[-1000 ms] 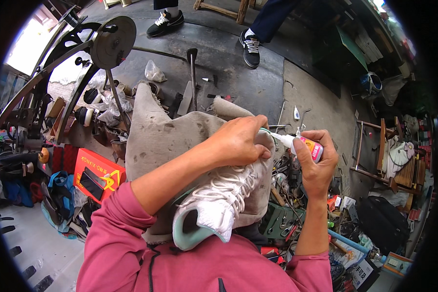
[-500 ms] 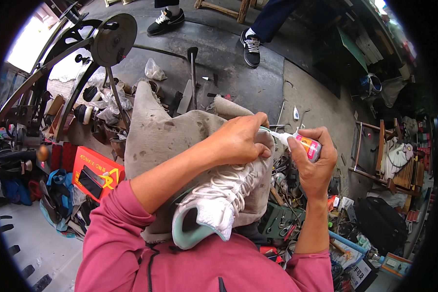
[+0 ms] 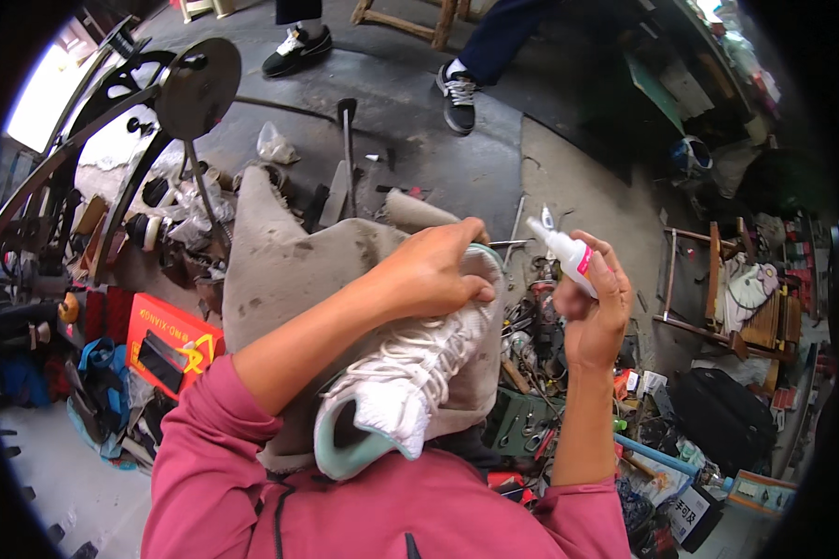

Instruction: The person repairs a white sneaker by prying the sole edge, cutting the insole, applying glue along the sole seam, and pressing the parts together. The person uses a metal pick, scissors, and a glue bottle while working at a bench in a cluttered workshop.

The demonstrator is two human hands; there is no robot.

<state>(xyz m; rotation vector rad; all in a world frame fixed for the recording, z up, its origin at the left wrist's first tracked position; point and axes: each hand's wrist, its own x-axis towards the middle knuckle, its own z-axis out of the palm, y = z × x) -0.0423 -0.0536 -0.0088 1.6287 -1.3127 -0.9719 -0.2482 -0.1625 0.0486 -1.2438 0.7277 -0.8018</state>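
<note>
A dark, worn floor (image 3: 401, 88) spreads across the top of my view, where a standing person's black sneakers (image 3: 459, 101) show beside a rough wooden stool (image 3: 396, 26). On the left I have a black metal machine with a round wheel (image 3: 199, 88), and below it an orange-red box (image 3: 163, 340) with yellow markings. A stained grey cloth (image 3: 275, 279) covers the lap of the person wearing my camera, and on it lies the white lace-up sneaker (image 3: 391, 391), its pale green-lined opening toward the body and its toe pointing away and to the right. I see the left hand (image 3: 436, 275) closed over the toe end, thumb on the upper, fingers reaching over the front edge; that grip is narrow and holds the shoe. The right hand (image 3: 595, 307) is raised to the right of the toe, its grip wrapped around a small white squeeze bottle (image 3: 569, 256) with a pink label. The bottle's nozzle tilts up and left, near the shoe's edge but apart from it. Beneath that forearm I make out a green tray (image 3: 506, 410) of tools, and farther right a black bag (image 3: 722, 415).
</note>
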